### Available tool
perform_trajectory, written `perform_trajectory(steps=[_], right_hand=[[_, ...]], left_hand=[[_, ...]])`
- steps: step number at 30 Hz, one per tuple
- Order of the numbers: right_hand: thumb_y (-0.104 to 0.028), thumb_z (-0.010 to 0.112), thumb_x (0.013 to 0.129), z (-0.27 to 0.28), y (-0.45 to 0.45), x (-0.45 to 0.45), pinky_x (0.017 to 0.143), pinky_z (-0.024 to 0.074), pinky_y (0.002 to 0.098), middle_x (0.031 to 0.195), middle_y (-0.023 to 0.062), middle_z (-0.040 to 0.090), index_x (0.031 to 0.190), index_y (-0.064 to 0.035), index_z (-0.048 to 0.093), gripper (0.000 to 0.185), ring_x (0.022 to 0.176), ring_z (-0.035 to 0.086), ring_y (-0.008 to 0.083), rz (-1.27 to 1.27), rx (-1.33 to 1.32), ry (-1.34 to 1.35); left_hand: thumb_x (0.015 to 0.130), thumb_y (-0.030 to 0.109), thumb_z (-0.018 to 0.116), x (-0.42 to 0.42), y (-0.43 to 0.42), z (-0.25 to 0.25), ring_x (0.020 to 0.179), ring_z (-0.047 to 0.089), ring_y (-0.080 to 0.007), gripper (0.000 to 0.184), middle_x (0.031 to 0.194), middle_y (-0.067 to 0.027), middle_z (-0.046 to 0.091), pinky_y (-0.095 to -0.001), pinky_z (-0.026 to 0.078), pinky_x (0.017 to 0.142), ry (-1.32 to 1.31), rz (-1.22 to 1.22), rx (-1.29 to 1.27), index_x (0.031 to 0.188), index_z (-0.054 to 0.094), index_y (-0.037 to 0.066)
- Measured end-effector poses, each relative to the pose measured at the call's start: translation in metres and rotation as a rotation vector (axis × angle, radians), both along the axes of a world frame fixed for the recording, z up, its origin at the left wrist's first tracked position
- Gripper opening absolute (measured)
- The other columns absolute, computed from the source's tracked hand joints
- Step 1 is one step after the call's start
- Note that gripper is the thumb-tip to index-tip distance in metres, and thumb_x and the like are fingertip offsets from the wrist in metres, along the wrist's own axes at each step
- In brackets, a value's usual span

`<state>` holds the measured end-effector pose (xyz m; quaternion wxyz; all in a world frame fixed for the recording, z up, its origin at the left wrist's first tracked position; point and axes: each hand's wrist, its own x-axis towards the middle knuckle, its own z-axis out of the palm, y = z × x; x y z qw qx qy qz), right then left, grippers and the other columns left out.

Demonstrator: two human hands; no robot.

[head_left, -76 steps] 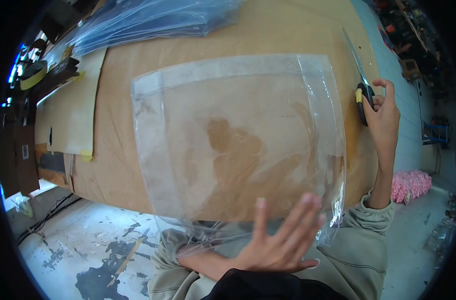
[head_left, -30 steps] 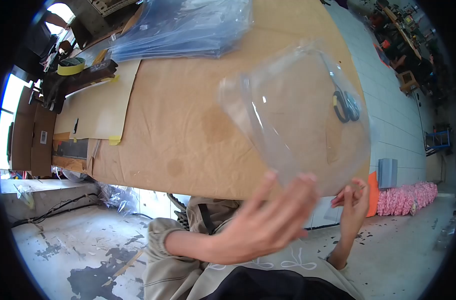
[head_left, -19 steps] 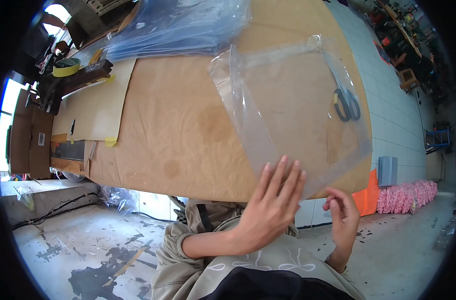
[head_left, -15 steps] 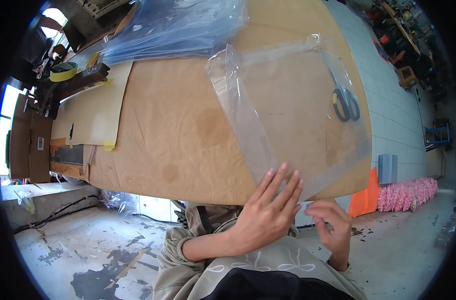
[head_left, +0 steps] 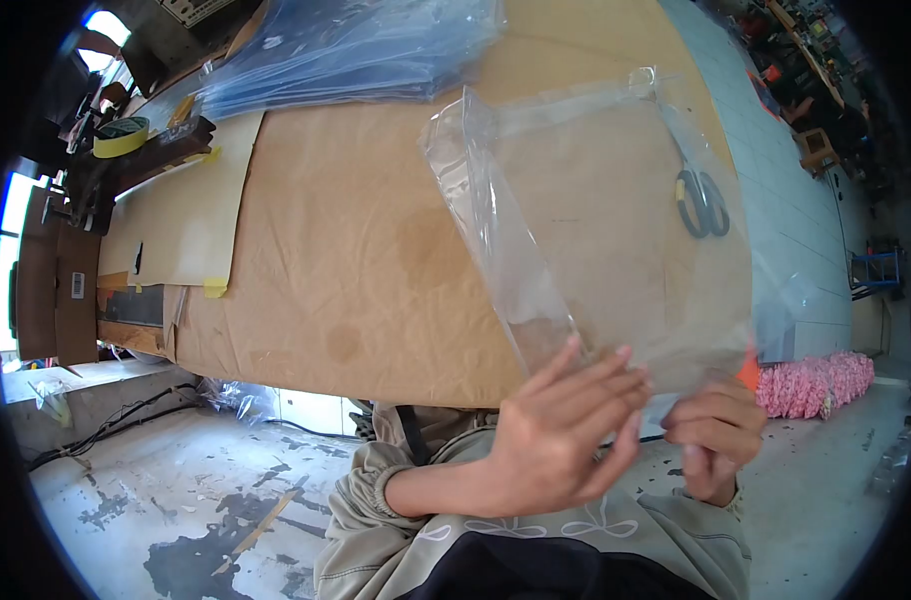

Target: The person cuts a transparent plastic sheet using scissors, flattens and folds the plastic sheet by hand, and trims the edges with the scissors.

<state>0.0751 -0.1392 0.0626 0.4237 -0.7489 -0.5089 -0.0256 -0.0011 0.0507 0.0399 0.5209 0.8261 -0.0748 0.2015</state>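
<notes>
A clear plastic sheet with a creased, folded left side lies over the brown-covered table. Its right side is raised past the table edge. My left hand rests its extended fingers on the sheet's near edge, the thumb apart below them; the fingers are slightly blurred. At the sheet's near right corner, my right hand has its fingers closed in a pinch on the plastic. Dark-handled scissors show hazily through the sheet near its right side.
A stack of bluish clear plastic sheets lies at the far side. At the left are a yellow tape roll, a taped-down board and a cardboard box. A pink fluffy bundle sits on the floor at right.
My right hand has moved right and closed on the sheet's near corner. The sheet has shifted right, its right side lifting. My left hand has shifted right, thumb now showing.
</notes>
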Motion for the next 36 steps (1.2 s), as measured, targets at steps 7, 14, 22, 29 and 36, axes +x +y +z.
perform_trajectory(steps=[7,14,22,29,36], right_hand=[[-0.004,0.061,0.06,-0.027,0.009,-0.015,0.058,0.0482,0.0341,0.078,0.0108,0.065,0.076,-0.0008,0.065,0.016,0.066,0.061,0.0276,-0.116,-0.256,-0.136],[-0.005,0.066,0.06,0.012,0.003,0.007,0.06,0.0499,0.035,0.079,0.0108,0.063,0.082,-0.0023,0.065,0.022,0.067,0.062,0.0273,0.337,-0.461,0.184],[0.0,0.063,0.069,-0.013,0.008,-0.005,0.076,0.0515,0.0363,0.102,0.0152,0.062,0.101,-0.0013,0.064,0.032,0.084,0.062,0.0287,-0.005,-0.487,-0.225],[0.0,0.055,0.083,-0.025,0.055,0.047,0.09,0.047,0.0368,0.132,0.0164,0.047,0.138,-0.0068,0.038,0.058,0.115,0.051,0.0309,-0.033,-0.439,-0.044],[-0.013,0.056,0.089,-0.042,0.111,0.141,0.087,0.0428,0.0298,0.108,0.0112,0.057,0.104,-0.0022,0.061,0.019,0.099,0.055,0.0189,0.111,-0.237,0.122]], left_hand=[[0.08,0.0,0.055,0.002,0.006,-0.017,0.103,0.065,-0.0266,0.02,0.101,-0.0144,0.069,-0.0436,0.034,0.106,0.041,0.021,-0.125,0.094,0.069,-0.004],[0.082,0.004,0.058,0.0,-0.021,-0.018,0.09,0.068,-0.0198,0.017,0.097,-0.0111,0.069,-0.0396,0.045,0.097,-0.202,0.098,0.082,0.092,0.07,-0.001],[0.074,0.001,0.06,0.0,-0.022,-0.021,0.095,0.067,-0.0185,0.02,0.099,-0.0086,0.07,-0.05,0.034,0.103,-0.188,0.125,0.013,0.091,0.07,0.002],[0.077,0.006,0.061,-0.013,-0.058,-0.02,0.087,0.068,-0.0151,0.01,0.094,-0.0092,0.07,-0.0294,0.055,0.081,-0.461,0.044,0.095,0.077,0.066,-0.003],[0.08,0.005,0.06,-0.032,-0.071,-0.009,0.088,0.068,-0.0168,0.011,0.094,-0.0104,0.07,-0.0286,0.055,0.081,-0.525,0.006,0.118,0.079,0.067,-0.003]])
